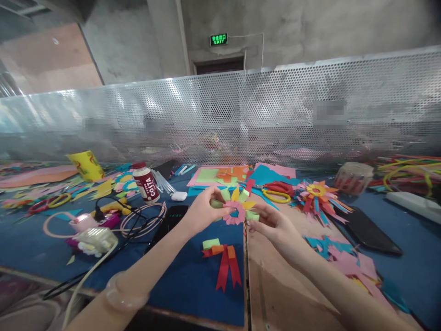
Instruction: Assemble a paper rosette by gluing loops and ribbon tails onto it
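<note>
Both my hands hold a small paper flower (pixel 237 208) above the table's middle. It has a pink ring with green and yellow petal loops. My left hand (pixel 203 209) pinches its left side, fingers closed on a green loop. My right hand (pixel 272 223) grips its right lower edge with closed fingers. A pale bangle (pixel 126 294) sits on my left wrist. Just below the flower lie red, orange and green paper strips (pixel 223 262) on the blue mat (pixel 186 280).
A finished paper flower (pixel 319 195) and yellow-handled scissors (pixel 275 195) lie at the right. A Costa bottle (pixel 146 182), glue gun (pixel 110 209), cables, a black phone (pixel 170 220) and paper scraps crowd the left. Brown cardboard (pixel 275 285) lies under my right arm. A perforated metal screen (pixel 241 115) stands behind.
</note>
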Demonstrator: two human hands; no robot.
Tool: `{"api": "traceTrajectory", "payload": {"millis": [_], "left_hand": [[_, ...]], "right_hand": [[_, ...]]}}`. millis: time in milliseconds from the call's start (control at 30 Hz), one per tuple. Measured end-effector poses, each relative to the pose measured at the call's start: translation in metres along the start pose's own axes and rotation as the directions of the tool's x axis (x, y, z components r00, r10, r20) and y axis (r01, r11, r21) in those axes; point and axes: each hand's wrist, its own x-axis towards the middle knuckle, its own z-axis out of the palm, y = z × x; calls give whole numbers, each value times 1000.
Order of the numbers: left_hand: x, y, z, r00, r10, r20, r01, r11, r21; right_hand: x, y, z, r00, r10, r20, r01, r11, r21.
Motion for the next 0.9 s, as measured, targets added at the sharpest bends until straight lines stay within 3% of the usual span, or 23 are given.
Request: {"api": "traceTrajectory", "payload": {"millis": [500, 900], "left_hand": [[-3, 2, 5, 995, -9, -99, 14, 999, 45], [-3, 2, 6, 994, -15, -110, 20, 999, 40]], "right_hand": [[-1, 5, 1, 995, 77, -63, -67, 987, 145], [-2, 5, 2, 994, 80, -80, -65, 983, 172]]}}
